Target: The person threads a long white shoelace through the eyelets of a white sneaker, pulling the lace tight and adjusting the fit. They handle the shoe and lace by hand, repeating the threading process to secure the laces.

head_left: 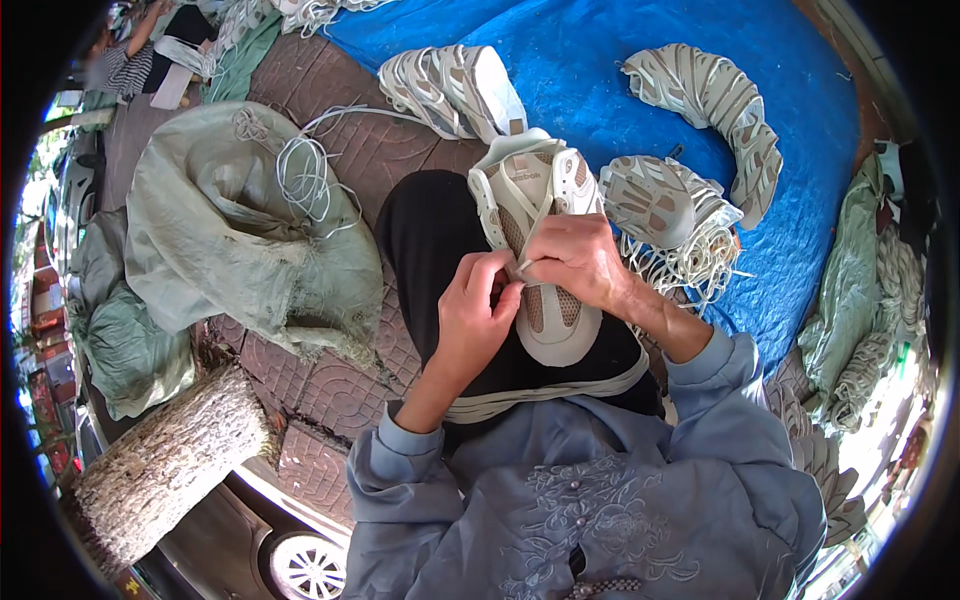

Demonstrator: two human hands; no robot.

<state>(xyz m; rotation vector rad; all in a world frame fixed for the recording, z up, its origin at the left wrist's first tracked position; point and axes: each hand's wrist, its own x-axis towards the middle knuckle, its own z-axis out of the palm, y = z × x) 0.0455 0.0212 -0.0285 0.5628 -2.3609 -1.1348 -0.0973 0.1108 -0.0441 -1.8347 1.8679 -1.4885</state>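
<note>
A beige and white sneaker [555, 335] lies on my dark-trousered lap, its toe toward me and its mesh vamp showing. My left hand [474, 318] bends over the left lower edge of the lacing, thumb and fingers closed in a pinch. From the right, my right hand [578, 260] reaches across the shoe, its fingers closed on a pale shoelace [523, 266] where the two hands meet. The fingertips hide the lowest eyelets. More of the lace crosses the tongue above my hands. A bundle of pale laces [555, 394] lies across my lap.
A blue tarp [570, 80] holds a curved row of nested sneakers [715, 95], another stack [450, 90] and a heap of laces [690, 265]. On the left paving sit a green-grey sack [240, 230], loose white cord [305, 178] and a tree trunk [170, 460]. Another person [130, 70] sits far left.
</note>
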